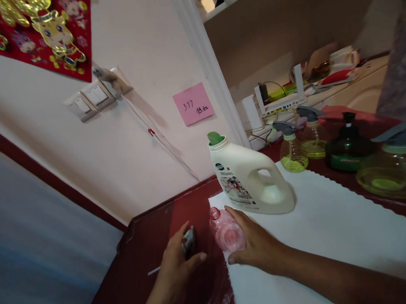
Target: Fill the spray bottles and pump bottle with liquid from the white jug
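My right hand [257, 241] is wrapped round a small clear pink bottle [229, 233] with an uncapped neck, tilted at the left edge of the white sheet. To its left, my left hand [176, 263] has thumb and fingers apart around a grey spray head [189, 240]. A thin white tube [154, 270] sticks out on the far side of that hand. Whether the left fingers touch the spray head I cannot tell. Just behind the pink bottle stands a large cream detergent jug [254, 176] with a green piece in its mouth.
Several spray bottles [292, 155] and a dark pump bottle [349, 145] line the back right. Beneath the jug lies a white sheet [328, 236] on the dark red table [140, 253]. A white router [281, 103] sits on the shelf; a pink note [193, 104] hangs on the wall.
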The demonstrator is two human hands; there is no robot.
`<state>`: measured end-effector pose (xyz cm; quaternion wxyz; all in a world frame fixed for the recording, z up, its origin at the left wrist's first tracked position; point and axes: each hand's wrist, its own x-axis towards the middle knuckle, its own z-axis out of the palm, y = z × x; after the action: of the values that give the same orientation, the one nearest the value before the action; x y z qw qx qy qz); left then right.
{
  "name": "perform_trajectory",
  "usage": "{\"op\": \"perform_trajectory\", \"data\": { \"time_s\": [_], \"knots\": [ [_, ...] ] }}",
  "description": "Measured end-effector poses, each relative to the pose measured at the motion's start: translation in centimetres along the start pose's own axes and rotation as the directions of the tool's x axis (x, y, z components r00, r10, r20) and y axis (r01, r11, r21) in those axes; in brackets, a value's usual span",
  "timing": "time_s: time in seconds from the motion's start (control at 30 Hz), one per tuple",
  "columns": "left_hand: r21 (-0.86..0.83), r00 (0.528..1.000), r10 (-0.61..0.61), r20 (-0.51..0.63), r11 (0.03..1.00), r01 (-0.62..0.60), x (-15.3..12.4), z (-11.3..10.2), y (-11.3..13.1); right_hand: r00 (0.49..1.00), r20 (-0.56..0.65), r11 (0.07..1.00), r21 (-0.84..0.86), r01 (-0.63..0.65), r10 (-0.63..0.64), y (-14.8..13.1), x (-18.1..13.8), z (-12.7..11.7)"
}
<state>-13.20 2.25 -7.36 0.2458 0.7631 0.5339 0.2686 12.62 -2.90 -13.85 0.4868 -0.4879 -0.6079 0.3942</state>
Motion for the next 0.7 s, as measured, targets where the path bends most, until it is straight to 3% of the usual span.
{"op": "perform_trajectory", "data": {
  "time_s": [0.07,0.2,0.4,0.7],
  "knots": [
    [0.212,1.0,-0.016,0.018,0.977,0.011,0.4,-1.6,-1.0,1.0,0.002,1.0,-0.007,0.013,-0.013,0.4,-0.1,0.3],
    [0.61,0.99,-0.058,0.126,0.791,-0.031,1.3,-1.9,-1.9,0.999,-0.015,0.999,-0.023,0.032,-0.032,1.1,-0.1,0.4],
    [0.726,0.98,-0.087,0.18,0.684,-0.072,1.9,-0.6,-1.3,1.0,0.005,0.998,-0.068,-0.004,0.004,0.9,-0.2,0.1],
    [0.795,0.982,-0.085,0.171,0.601,-0.087,2.2,-1.7,-1.3,1.0,-0.003,0.994,-0.112,0.012,-0.013,0.8,0.1,0.3]
  ]
}}
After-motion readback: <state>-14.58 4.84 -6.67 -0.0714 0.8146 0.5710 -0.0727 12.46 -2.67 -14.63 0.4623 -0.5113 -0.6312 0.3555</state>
